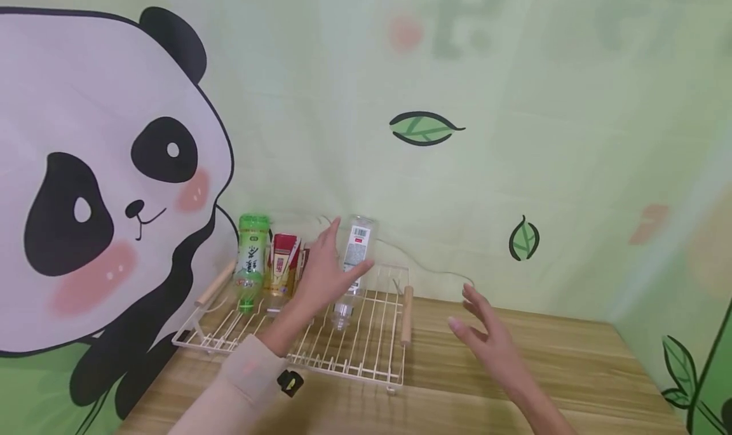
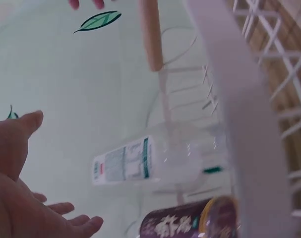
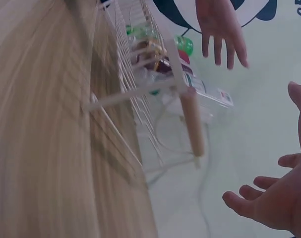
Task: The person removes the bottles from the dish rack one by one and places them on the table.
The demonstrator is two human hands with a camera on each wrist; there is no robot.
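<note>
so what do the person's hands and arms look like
The left hand is ungloved, with a pale cream sleeve ending in a cuff. The right hand is ungloved, its visible forearm sleeveless. I can't tell whether the small black object by the cuff is worn.

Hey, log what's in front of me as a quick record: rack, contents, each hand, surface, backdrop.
Rack: white wire rack with wooden handles
Contents: green bottle, red-and-gold container, dark purple container and clear bottle with a white label, its neck end lowest
Left hand: raised, holding nothing, apart from the clear bottle
Right hand: raised to the right of the rack, holding nothing
Surface: wood-grain table
Backdrop: pale green, printed with a panda and leaves
</note>
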